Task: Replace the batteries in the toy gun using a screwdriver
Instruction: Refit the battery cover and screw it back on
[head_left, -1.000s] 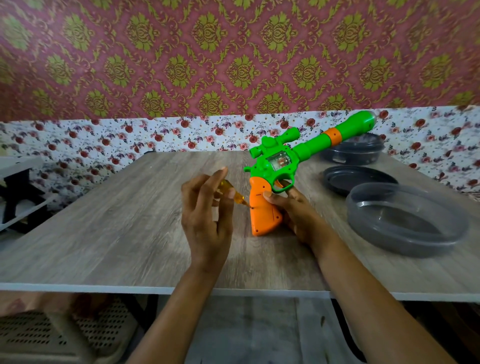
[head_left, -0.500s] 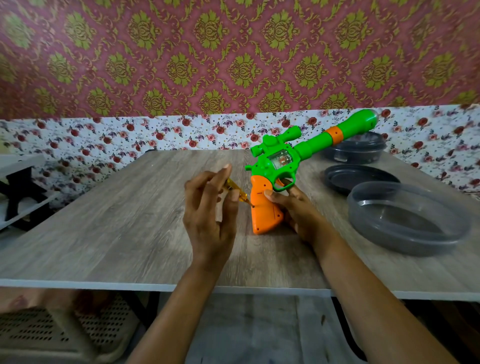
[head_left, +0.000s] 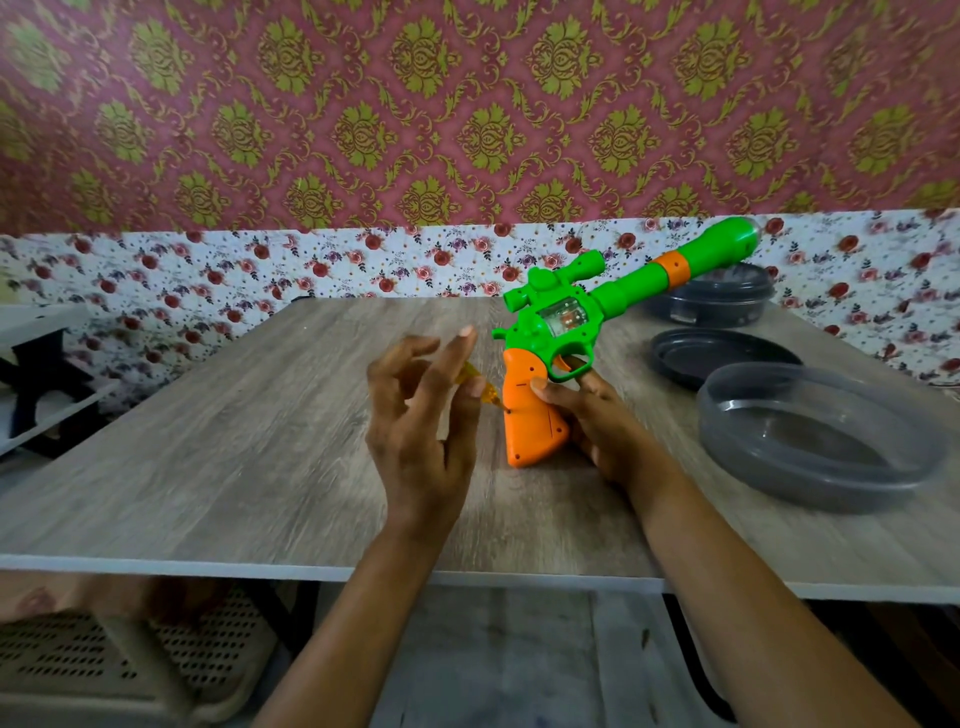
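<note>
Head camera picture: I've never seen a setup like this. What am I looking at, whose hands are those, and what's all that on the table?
There is no machine here. A person wears one wide-angle camera on the head, looking forward and down, so the two arms coming in from the bottom are that person's own. The right hand grips the orange handle of a green toy gun. The gun's butt rests on the wooden table, and its barrel points up and to the right. The left hand pinches a small amber screwdriver, with the tip at a screw in the handle. On the right of the table lie a clear round tub, a dark lid and, behind the lid, a closed dark container.
</note>
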